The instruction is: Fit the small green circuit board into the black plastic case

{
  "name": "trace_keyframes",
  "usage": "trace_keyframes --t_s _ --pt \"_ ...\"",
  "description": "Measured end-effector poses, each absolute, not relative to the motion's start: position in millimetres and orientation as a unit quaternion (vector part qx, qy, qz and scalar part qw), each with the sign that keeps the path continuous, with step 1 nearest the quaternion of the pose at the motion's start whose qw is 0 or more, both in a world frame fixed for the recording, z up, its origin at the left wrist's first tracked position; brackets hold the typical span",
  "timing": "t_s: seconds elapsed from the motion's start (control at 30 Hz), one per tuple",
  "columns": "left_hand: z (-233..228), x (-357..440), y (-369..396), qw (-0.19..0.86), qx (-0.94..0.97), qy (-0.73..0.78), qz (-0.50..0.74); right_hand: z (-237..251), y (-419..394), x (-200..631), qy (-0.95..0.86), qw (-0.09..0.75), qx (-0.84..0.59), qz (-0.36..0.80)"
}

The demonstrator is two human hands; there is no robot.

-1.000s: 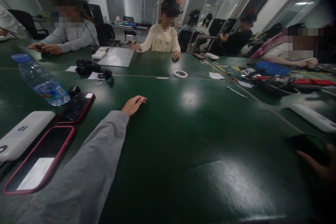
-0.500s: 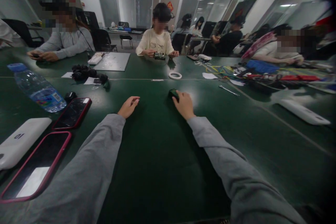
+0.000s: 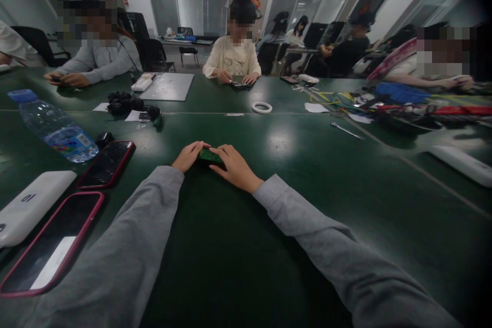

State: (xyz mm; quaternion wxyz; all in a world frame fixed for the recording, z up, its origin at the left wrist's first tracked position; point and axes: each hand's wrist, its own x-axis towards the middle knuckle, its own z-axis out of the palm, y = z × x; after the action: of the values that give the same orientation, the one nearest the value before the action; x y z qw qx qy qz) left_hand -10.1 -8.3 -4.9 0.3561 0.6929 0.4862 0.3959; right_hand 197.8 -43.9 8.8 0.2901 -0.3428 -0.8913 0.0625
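A long dark green table carries everything, and the white ring near its middle serves as the landmark. Nearer than the ring, a small green board lies flat on the table. Left of the ring sit a cluster of black parts on paper slips and a grey flat sheet just beyond them. Far left and nearer than the ring lie a water bottle on its side, two red-cased phones and a white pack. Right of the ring lie a white paper scrap, a thin metal tool, tangled coloured cables and a long white bar.
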Motion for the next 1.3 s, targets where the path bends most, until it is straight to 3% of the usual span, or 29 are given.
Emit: trace_keyframes --t_s 0.5,0.8,0.97,1.17,1.3 --pt "-9.8 -8.4 -7.2 0.368 0.658 0.514 0.410 8.0 -31.2 204.6 -0.787 0.404 -0.405 0.231" --pt "-13.4 -10.3 -3.8 0.361 0.677 0.497 0.405 -5.8 -16.2 210.7 -0.709 0.454 -0.496 0.213" --pt "-14.0 -11.3 -3.6 0.359 0.668 0.512 0.403 -7.1 -16.5 209.2 -0.683 0.481 -0.480 0.266" --pt "-14.8 -10.4 -3.4 0.359 0.667 0.504 0.414 -1.5 -28.3 202.8 -0.741 0.453 -0.465 0.171" --pt "-15.0 -10.5 -3.4 0.354 0.670 0.505 0.414 -0.9 -29.1 203.9 -0.733 0.461 -0.467 0.179"
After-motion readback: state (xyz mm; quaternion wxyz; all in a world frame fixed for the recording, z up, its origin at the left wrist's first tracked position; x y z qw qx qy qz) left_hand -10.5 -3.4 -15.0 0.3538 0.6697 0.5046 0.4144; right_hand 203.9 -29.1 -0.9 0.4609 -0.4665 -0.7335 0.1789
